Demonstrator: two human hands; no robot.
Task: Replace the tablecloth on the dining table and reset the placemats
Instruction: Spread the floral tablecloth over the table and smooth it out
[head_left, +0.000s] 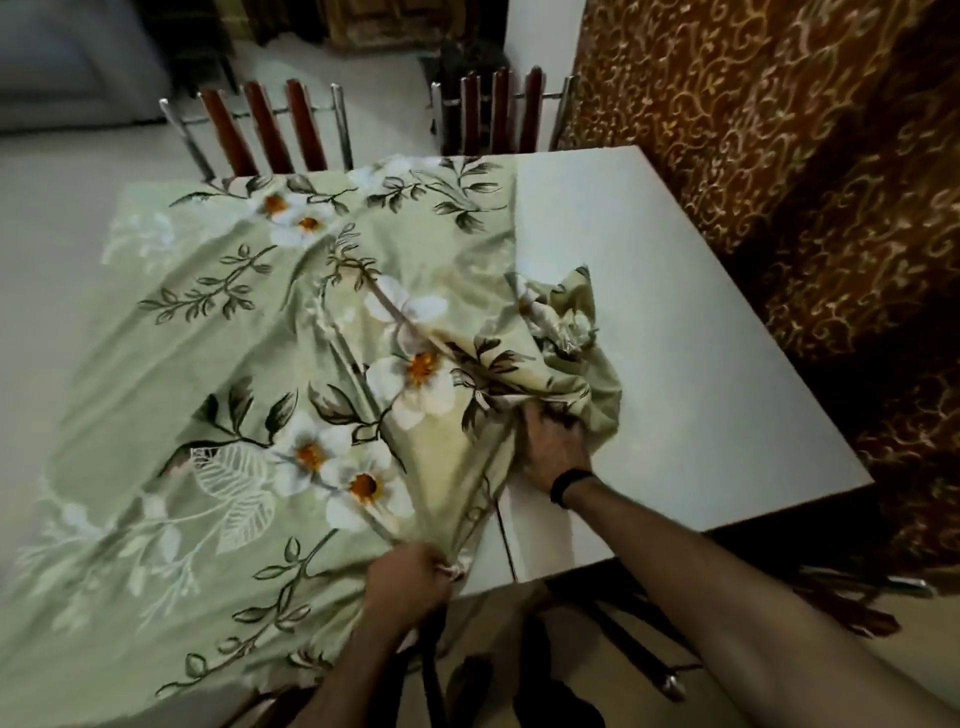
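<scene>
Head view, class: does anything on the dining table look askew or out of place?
Yes. The green floral tablecloth covers only the left part of the white table; its right edge is bunched into a crumpled heap, leaving that side bare. The left hand and right hand each grip gathered cloth.

White table (675, 312), floral tablecloth (208, 364) partly across

Tablecloth (208, 364) covers the table's (675, 364) left part, seemingly.
</scene>
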